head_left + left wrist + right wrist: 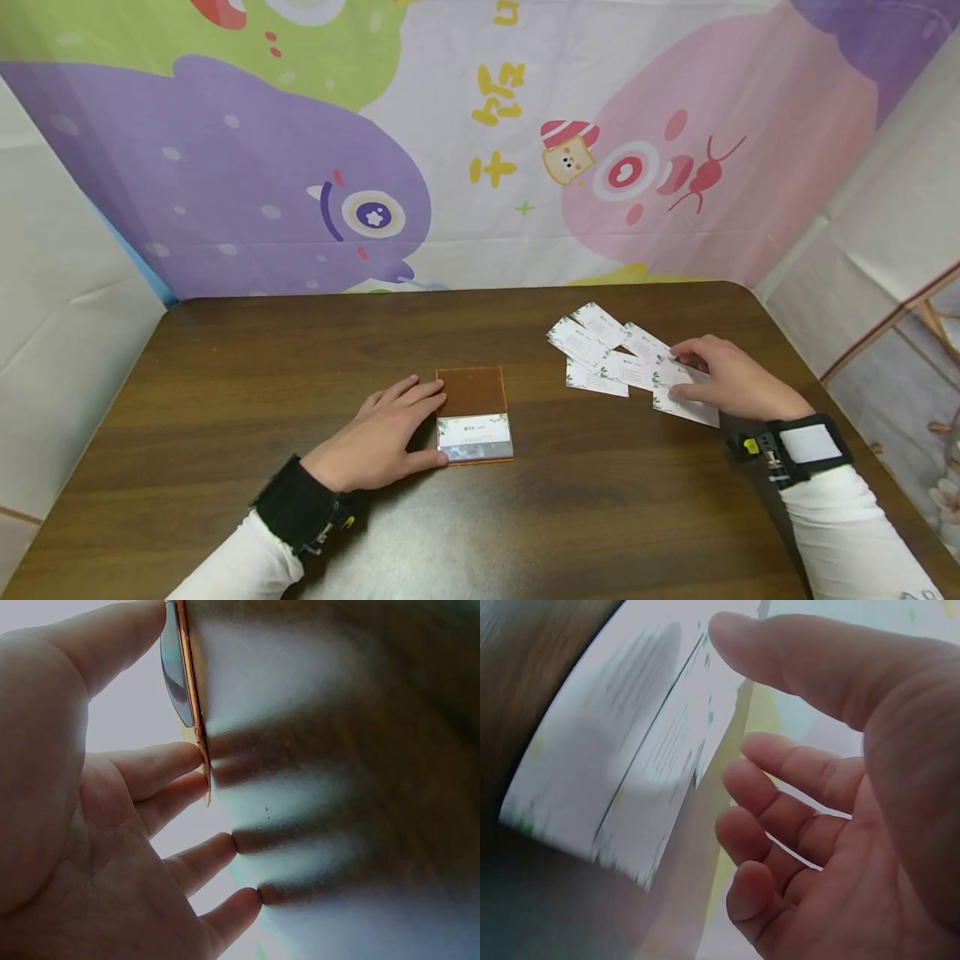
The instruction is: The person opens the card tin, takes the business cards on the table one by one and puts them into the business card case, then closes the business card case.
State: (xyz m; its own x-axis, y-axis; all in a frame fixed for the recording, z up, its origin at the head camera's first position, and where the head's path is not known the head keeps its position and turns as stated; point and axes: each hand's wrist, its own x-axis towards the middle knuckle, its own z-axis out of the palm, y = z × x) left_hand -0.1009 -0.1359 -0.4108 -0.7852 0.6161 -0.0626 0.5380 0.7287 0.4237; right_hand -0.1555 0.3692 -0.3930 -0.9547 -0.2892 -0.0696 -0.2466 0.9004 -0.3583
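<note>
A small brown card holder (472,392) lies spread flat near the table's middle, with a white leaf-printed card (474,427) in its lower pocket. My left hand (378,437) rests at its left edge, thumb at the lower corner and fingertips along the upper part. In the left wrist view the holder's thin edge (193,690) meets the fingertips. Over on the right, my right hand (731,383) hovers at a white card (675,406), thumb out and fingers loosely bent. The right wrist view shows the thumb tip overlapping the cards (649,772), with a gap between thumb and fingers.
Several matching white cards (592,346) lie overlapping in a loose spread left of the right hand. The brown wooden table (300,350) ends at a cartoon-printed cloth (480,208) behind. Pale cloth (885,225) also hangs at the right side.
</note>
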